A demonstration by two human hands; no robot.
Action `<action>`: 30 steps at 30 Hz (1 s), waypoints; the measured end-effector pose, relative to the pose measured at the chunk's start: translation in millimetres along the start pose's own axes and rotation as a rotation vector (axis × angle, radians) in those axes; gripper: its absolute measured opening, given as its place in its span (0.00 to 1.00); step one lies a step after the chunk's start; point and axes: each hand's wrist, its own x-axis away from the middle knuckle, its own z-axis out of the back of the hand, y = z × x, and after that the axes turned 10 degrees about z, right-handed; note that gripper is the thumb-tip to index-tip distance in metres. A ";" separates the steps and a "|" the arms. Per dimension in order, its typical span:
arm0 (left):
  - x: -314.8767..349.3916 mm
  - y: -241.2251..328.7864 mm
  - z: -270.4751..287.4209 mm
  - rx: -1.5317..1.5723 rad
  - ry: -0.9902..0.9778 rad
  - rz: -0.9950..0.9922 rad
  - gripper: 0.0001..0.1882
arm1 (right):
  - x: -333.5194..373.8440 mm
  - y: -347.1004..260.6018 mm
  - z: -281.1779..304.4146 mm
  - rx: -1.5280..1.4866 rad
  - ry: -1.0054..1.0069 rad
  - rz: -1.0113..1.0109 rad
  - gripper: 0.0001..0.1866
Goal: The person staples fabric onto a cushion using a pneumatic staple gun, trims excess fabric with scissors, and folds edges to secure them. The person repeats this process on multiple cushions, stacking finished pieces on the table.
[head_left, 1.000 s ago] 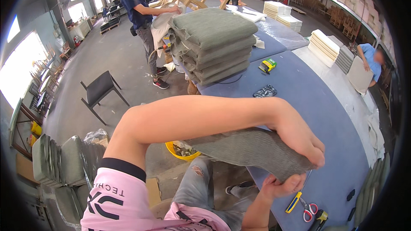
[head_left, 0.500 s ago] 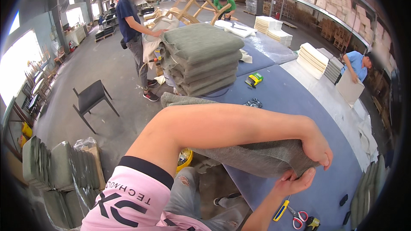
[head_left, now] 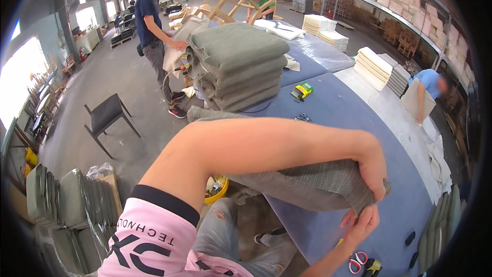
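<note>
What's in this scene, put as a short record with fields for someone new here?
Left hand: grips the end of grey-green fabric
Right hand: at that same end, below
Blue table: stacked grey-green cushions, red-and-white-handled scissors
Floor: black chair, yellow bucket
Others nearby: people in navy, green and light blue

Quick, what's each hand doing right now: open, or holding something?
Left hand: closed, gripping the end of the grey-green fabric.
Right hand: fingers bent at the fabric's lower corner; whether they grip it cannot be told.
</note>
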 end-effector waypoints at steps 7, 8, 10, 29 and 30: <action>12.0 13.9 -11.8 -0.021 0.111 0.007 0.32 | 51.7 87.5 131.0 1.497 -0.394 -0.659 0.27; 18.6 22.2 -8.9 -0.056 0.072 0.070 0.34 | 73.2 101.5 134.8 1.517 -0.377 -0.557 0.28; 20.6 26.6 -16.0 -0.080 0.126 0.120 0.34 | 89.5 120.3 145.2 1.539 -0.362 -0.535 0.24; 45.3 60.8 -68.3 -0.177 0.313 0.124 0.29 | 63.2 39.7 144.2 0.410 0.221 -0.434 0.17; 48.1 60.9 -68.0 -0.181 0.317 0.148 0.28 | 31.4 21.3 140.2 0.269 0.287 -0.331 0.18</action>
